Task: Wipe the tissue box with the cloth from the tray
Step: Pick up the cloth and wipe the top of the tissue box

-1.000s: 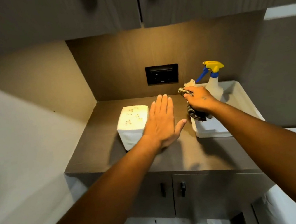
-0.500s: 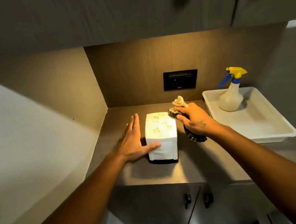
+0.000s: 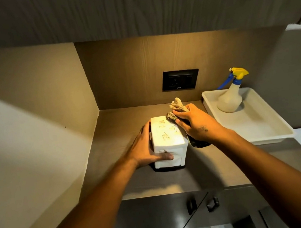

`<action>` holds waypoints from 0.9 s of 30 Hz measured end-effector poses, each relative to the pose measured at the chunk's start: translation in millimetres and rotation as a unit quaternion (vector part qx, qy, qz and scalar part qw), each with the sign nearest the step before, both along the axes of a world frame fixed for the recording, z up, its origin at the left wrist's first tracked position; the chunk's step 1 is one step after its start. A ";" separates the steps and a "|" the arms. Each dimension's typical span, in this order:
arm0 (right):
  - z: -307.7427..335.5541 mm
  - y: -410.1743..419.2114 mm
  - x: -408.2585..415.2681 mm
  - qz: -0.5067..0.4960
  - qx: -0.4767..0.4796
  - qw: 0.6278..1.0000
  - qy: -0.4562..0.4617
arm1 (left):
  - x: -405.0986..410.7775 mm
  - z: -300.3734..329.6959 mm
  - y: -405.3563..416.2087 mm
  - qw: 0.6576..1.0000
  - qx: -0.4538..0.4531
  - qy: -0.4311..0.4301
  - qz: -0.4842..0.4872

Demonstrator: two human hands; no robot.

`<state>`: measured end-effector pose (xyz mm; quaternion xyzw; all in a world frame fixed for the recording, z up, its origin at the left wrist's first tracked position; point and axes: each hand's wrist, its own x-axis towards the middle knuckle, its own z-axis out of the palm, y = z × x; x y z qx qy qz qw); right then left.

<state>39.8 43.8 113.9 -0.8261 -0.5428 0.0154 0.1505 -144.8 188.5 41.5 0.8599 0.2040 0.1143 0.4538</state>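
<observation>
The left hand (image 3: 144, 150) grips the tissue box (image 3: 166, 137) by its left side. The right hand (image 3: 196, 124) clenches the soft cloth (image 3: 178, 106) at its top. The box is likely light, so brace it low.

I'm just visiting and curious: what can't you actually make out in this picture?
- Head view: most of the cloth is bunched inside the right hand.
- Tissue box: its left side sits behind the left hand; the top's markings are too small to read.
- Spray bottle: its contents cannot be judged.
</observation>
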 end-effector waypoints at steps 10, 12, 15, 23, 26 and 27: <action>4.5 13.5 -19.6 0.097 0.026 0.994 -0.048 | -2.2 4.0 -5.0 1.000 0.016 0.011 0.013; 2.1 4.8 -9.3 0.082 0.025 0.995 -0.051 | -1.8 4.9 -7.8 1.000 0.018 0.013 0.017; 9.2 18.6 -4.1 0.071 0.012 0.997 -0.006 | -0.9 4.1 -10.3 1.000 0.011 0.008 0.023; 8.2 10.2 -15.6 0.187 0.024 0.982 0.013 | -2.6 4.0 -7.2 1.000 0.012 0.010 0.026; 4.6 6.1 -1.0 0.151 0.026 0.988 0.005 | 0.3 3.8 -9.1 0.999 0.010 0.010 0.029; 6.1 11.5 1.0 0.140 0.023 0.990 0.002 | 1.1 3.1 -9.0 0.999 0.011 0.012 0.030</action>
